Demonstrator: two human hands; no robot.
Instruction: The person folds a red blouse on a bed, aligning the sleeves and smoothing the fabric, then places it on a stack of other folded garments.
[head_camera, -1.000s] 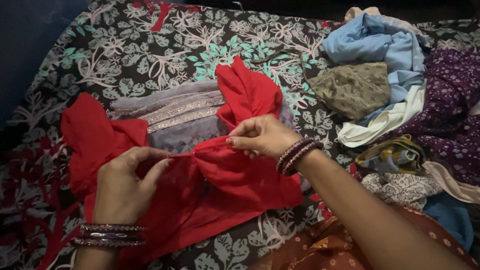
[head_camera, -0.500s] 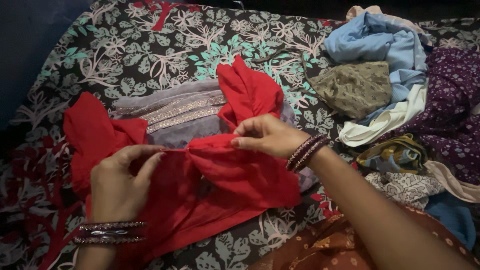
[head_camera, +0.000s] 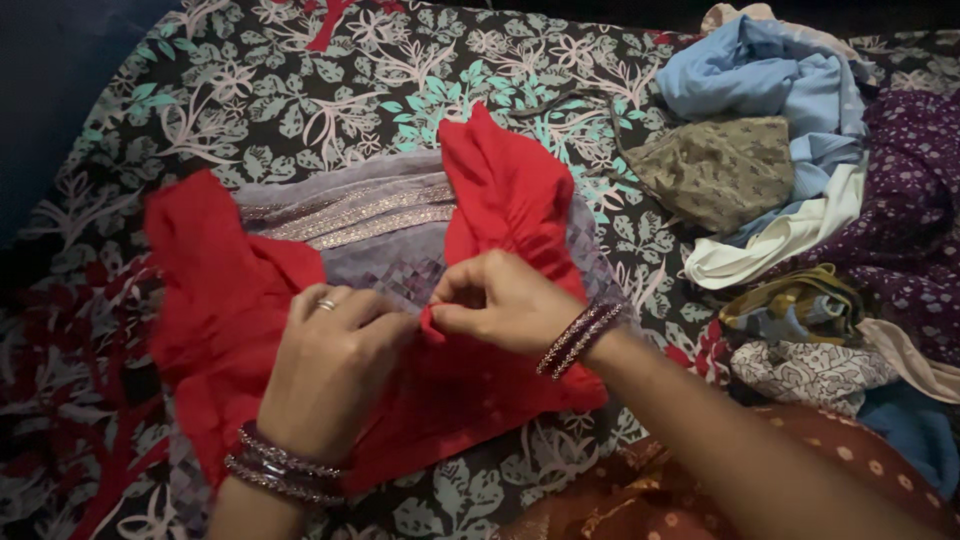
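A red garment (head_camera: 505, 195) lies spread on a floral bedsheet (head_camera: 300, 90), with a grey piece trimmed in glittery bands (head_camera: 370, 215) across its upper middle. My left hand (head_camera: 335, 365), wearing a ring and bangles, presses down on the red cloth at the centre. Right beside it, my right hand (head_camera: 505, 300), with dark bangles at the wrist, pinches a small fold of the red cloth between thumb and fingers. The two hands touch each other over the garment's middle.
A heap of clothes lies to the right: light blue cloth (head_camera: 770, 75), an olive patterned piece (head_camera: 720, 170), white cloth (head_camera: 775, 245), purple printed fabric (head_camera: 910, 210) and a striped piece (head_camera: 790, 310). My brown patterned clothing (head_camera: 660, 490) is at the bottom.
My hands have come together at the centre. The raised edge of red cloth stretched between them is now bunched into a small pinch, and my left hand has turned palm down.
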